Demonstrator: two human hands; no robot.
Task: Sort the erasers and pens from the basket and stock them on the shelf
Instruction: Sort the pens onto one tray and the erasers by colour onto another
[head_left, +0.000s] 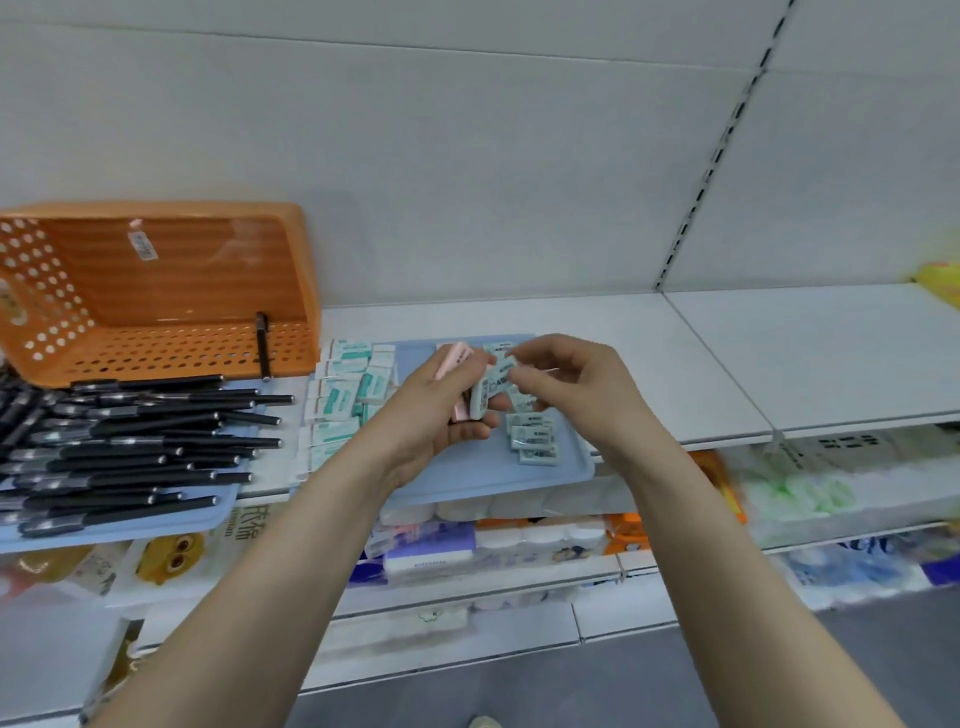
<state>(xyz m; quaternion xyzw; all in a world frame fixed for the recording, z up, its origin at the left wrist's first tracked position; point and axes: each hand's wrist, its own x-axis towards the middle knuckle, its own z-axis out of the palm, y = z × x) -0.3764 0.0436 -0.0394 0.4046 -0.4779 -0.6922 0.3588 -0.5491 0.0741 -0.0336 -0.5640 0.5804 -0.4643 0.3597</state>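
Right now we face the white shelf, which runs beneath both grips and stretches far out to the right of them. Under our forearms, lower shelves carry packaged goods, too blurred to name. Well to the left of the left grip, the orange basket lies tipped on its side on the shelf with its open mouth toward us, and a single black pen lies inside it on the perforated lower wall. Directly under our grips sits a pale blue tray, its near edge hanging past the shelf front. A second blue tray lies far left of the grips and carries a heap of black pens, their tips pointing toward our left wrist. Between that heap and the left grip, green-and-white boxed erasers are packed in rows just beside the wrist. Just below the right grip, a short row of small erasers lies on the tray. Our left grip is curled round a handful of erasers, one pink and the others pale blue-green. Our right grip pinches a pale eraser between thumb and forefinger, right against that handful.
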